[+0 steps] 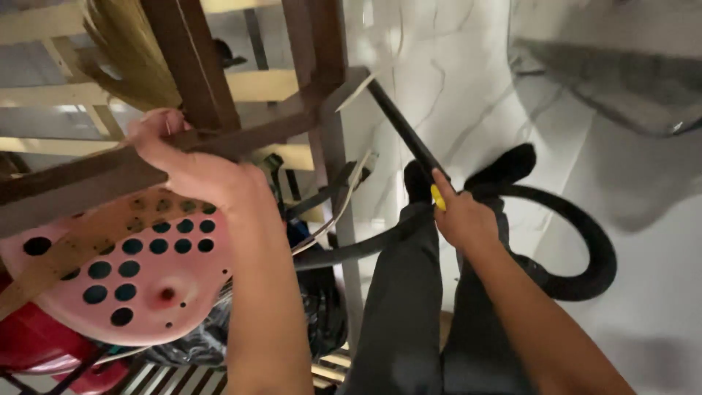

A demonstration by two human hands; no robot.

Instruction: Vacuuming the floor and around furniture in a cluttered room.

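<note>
My left hand [191, 162] grips a dark brown wooden frame bar [241, 135] of a piece of furniture that is lifted or tilted at the upper left. My right hand [462, 216] is closed on the handle of a black vacuum wand [401, 124], with a yellow part showing at my fingers. The wand reaches up and left, its tip under the wooden frame's leg. A black hose [596, 249] curves from the handle round to the right over the pale marble floor. My dark trouser legs and black socks [504, 167] show below.
A pink plastic stool seat with round holes [139, 274] sits at the lower left over red items. A straw broom [131, 51] leans behind the frame. Pale wooden slats [263, 84] and a black bag [322, 300] lie beneath. A grey rug [621, 80] is at upper right.
</note>
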